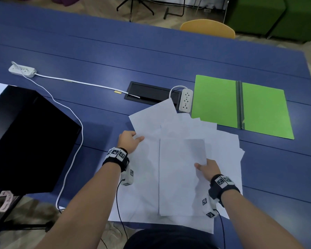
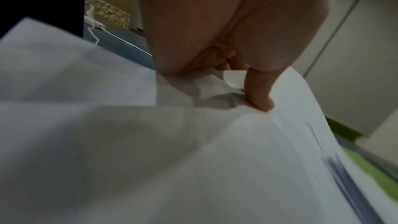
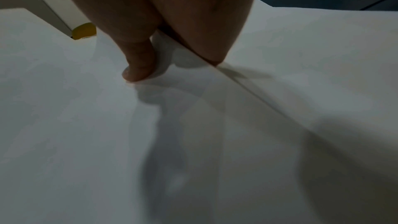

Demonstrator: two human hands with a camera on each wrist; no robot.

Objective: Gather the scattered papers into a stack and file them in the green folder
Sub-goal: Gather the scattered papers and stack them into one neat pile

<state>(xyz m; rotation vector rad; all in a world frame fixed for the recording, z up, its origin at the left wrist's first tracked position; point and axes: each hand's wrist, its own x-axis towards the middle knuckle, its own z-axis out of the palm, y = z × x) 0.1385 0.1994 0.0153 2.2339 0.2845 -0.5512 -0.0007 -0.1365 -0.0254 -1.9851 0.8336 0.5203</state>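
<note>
Several white papers [image 1: 180, 168] lie fanned and overlapping on the blue table [image 1: 97, 56] in front of me. My left hand [image 1: 131, 141] pinches the left edge of the spread, thumb on top [image 2: 258, 96], fingers under the sheets. My right hand [image 1: 207, 168] pinches a sheet at the middle right, thumb pressed on top [image 3: 137, 69], fingers beneath. The green folder [image 1: 217, 101] lies open and flat at the right, just beyond the papers, which overlap its near left corner.
A white power strip [image 1: 186, 102] sits between the papers and the folder, beside a black cable hatch [image 1: 147, 92]. Another strip [image 1: 22, 70] with a long white cord lies far left. A black box [image 1: 25, 137] stands at the left edge. A yellow chair [image 1: 207, 27] is beyond the table.
</note>
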